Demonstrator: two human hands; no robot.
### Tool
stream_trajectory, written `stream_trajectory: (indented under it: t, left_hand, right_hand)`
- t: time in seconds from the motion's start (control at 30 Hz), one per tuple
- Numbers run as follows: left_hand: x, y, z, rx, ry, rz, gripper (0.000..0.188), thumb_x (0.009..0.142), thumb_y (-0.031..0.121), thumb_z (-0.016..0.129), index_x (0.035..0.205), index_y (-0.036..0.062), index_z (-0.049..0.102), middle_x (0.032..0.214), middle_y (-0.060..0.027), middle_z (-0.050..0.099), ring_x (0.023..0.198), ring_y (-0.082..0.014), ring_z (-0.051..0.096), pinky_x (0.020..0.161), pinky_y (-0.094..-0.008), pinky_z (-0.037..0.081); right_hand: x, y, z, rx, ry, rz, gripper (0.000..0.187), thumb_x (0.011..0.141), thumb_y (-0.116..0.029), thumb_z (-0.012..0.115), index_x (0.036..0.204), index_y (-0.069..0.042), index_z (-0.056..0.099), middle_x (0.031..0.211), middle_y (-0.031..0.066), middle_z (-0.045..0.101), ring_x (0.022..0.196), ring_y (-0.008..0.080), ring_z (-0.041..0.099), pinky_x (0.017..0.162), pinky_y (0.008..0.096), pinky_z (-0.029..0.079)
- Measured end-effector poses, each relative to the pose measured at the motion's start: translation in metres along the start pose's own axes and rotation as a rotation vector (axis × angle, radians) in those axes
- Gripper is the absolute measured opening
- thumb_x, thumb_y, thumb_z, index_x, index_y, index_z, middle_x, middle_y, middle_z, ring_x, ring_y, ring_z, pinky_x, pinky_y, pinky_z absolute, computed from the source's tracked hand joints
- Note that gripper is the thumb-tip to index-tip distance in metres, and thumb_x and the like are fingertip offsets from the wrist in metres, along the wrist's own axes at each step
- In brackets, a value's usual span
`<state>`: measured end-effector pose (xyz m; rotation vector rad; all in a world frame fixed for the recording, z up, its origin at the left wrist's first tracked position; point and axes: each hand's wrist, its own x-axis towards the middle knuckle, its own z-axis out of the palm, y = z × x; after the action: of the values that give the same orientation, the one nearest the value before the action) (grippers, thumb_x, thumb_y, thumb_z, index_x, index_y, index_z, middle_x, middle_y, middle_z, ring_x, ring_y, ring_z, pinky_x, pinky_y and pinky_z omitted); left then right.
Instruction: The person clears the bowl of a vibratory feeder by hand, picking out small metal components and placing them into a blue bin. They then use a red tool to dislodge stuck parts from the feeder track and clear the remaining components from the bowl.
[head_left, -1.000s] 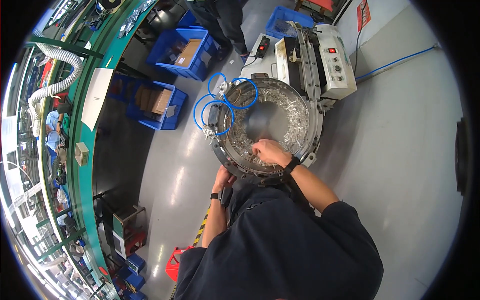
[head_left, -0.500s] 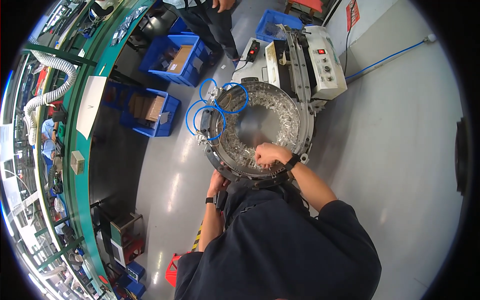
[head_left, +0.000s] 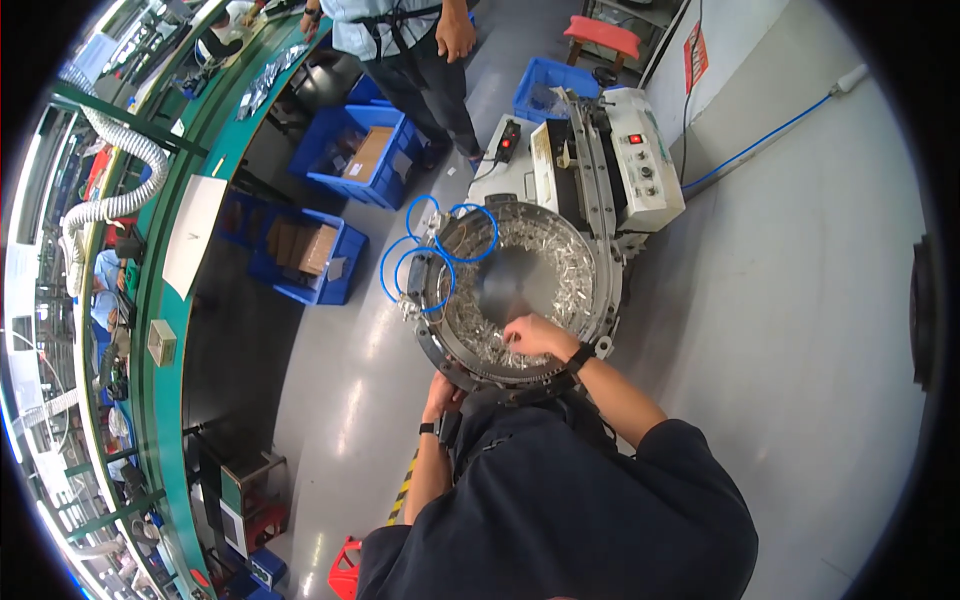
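In front of me stands a round metal feeder bowl (head_left: 602, 338) with a ring of small, shiny clear-looking parts (head_left: 572, 285) around its smooth dark centre. My right hand (head_left: 540, 337), with a black band on the wrist, is inside the near part of the bowl. Its fingers are pinched together over the parts; what lies between them is too small to make out. My left hand (head_left: 443, 394) is low at the near left outside edge of the bowl. Its fingers are curled and partly hidden by the rim, so what they grip does not show.
Blue air tubes (head_left: 427, 280) loop over the bowl's left rim. Behind it stands a white control unit (head_left: 650, 175) with a rail. Blue bins (head_left: 345, 262) sit on the floor beside a long green workbench (head_left: 160, 420). Another person (head_left: 405, 60) stands beyond the bins.
The whole view has shifted, so the bowl sits lower in it. My right hand has turned, its fingers now pinched toward the left instead of down among the parts. The left hand stays by the rim.
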<state>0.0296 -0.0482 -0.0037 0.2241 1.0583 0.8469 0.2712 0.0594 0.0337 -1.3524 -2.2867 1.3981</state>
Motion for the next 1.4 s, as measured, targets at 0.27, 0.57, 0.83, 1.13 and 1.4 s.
stream_trajectory:
  t: [0.27,0.57,0.83,1.13,1.4]
  left_hand:
    - [0.007,-0.002,-0.006,0.034,0.025,0.041,0.021,0.094,0.027,0.043,0.083,0.0113,0.051,0.054,-0.0004,0.046,0.028,-0.0104,0.031,0.028,-0.0243,0.021]
    - [0.006,-0.008,-0.005,0.111,0.015,0.009,0.028,0.094,0.034,0.046,0.078,0.0122,0.054,0.051,0.0023,0.045,0.031,-0.0091,0.034,0.030,-0.0248,0.021]
    - [-0.004,0.000,-0.007,0.222,0.049,0.040,0.018,0.093,0.028,0.049,0.085,0.0143,0.058,0.054,0.0035,0.045,0.033,-0.0086,0.033,0.032,-0.0249,0.021]
    - [0.011,0.017,-0.007,0.123,0.057,0.110,0.023,0.095,0.031,0.047,0.090,0.0127,0.060,0.059,0.0028,0.053,0.036,-0.0079,0.038,0.033,-0.0235,0.024]
    - [0.035,0.024,-0.010,0.170,0.275,0.329,0.019,0.094,0.031,0.051,0.093,0.0159,0.062,0.061,0.0049,0.053,0.038,-0.0075,0.039,0.033,-0.0234,0.026]
  right_hand:
    - [0.023,-0.030,0.007,-0.122,-0.081,0.026,0.026,0.070,-0.018,0.061,0.094,-0.009,0.068,0.090,0.0157,0.067,0.087,0.0342,0.063,0.077,0.0433,0.050]
    - [0.062,-0.038,0.039,-0.098,0.303,-0.063,0.039,0.070,-0.021,0.065,0.103,-0.002,0.060,0.096,0.0210,0.064,0.095,0.0362,0.060,0.082,0.0448,0.048]
    - [0.069,-0.044,0.038,-0.113,0.185,0.005,0.027,0.071,-0.021,0.064,0.092,-0.003,0.063,0.088,0.0194,0.065,0.087,0.0363,0.062,0.076,0.0448,0.050]
    - [0.076,-0.047,0.030,0.038,0.309,0.125,0.016,0.074,-0.020,0.062,0.078,-0.004,0.064,0.079,0.0168,0.067,0.079,0.0345,0.064,0.070,0.0442,0.051]
    - [0.083,-0.058,0.048,0.099,0.394,-0.036,0.019,0.072,-0.016,0.065,0.085,-0.003,0.063,0.079,0.0153,0.066,0.077,0.0311,0.065,0.070,0.0397,0.051]
